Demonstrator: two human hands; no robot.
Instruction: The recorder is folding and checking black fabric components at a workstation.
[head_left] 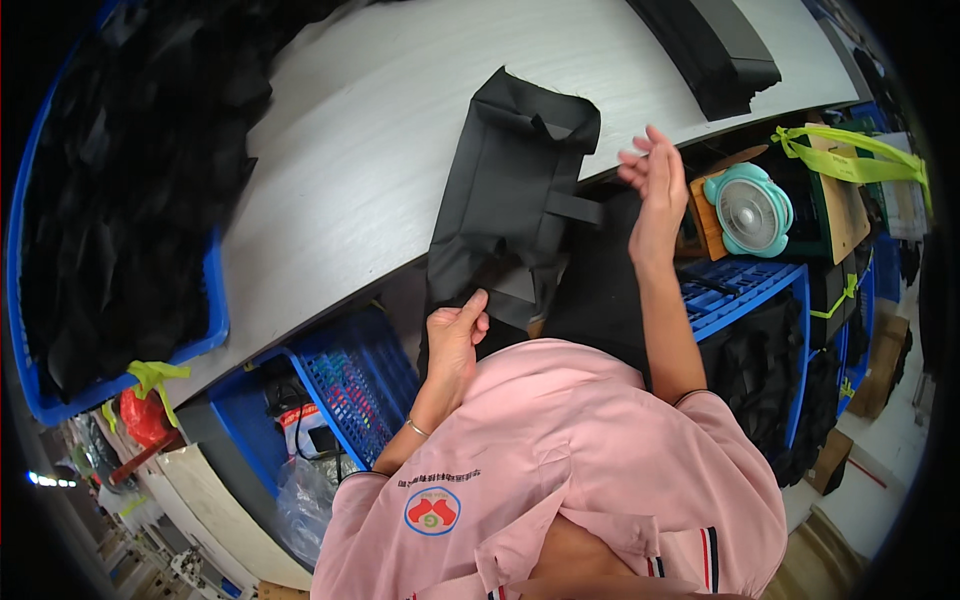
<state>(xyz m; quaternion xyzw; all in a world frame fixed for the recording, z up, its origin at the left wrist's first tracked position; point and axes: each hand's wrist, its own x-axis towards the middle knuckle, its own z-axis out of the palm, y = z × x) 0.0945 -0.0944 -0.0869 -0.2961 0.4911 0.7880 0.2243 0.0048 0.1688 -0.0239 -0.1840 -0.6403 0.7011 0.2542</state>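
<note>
Head view: your left hand (452,338) is pinching, nearly closed, the near end of one black fabric piece (505,185) lying partly on one pale table (335,170). Your right hand (658,200) is hovering empty beside it, fingers loosely extended. One turquoise fan (752,210) is standing rightward; at the table's left, one blue basket (216,290) is holding heaped black cloth (130,190). Farther, one black bundle (712,50) is resting.

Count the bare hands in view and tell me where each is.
2: the person's bare left hand holds the near edge of the boxy black fabric piece; the bare right hand is raised open to its right, apart from it. No others show.
</note>
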